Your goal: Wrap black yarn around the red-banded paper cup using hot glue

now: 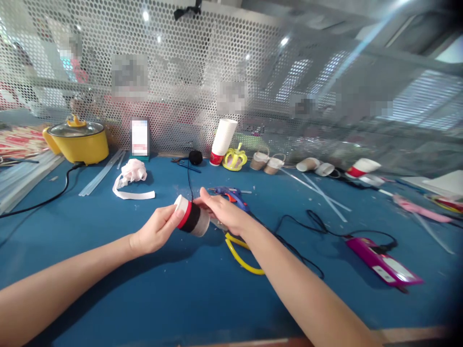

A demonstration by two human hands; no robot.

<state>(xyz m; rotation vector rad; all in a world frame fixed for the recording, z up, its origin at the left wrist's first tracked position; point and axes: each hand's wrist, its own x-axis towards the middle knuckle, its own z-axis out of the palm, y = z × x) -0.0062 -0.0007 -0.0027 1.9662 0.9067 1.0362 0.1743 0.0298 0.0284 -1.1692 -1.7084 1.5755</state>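
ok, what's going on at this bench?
A person's left hand grips a banded cup by its white end; the right hand is at its black band. Black yarn runs from there toward a black ball. A blue glue gun lies just beyond the right hand.

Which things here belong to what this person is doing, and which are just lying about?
Seemingly in use: striped cup, in the left hand; black yarn ball, its strand running towards the cup; perhaps the glue gun.

Just lying about, apparently: yellow pot; paper cup stack; white ribbon.
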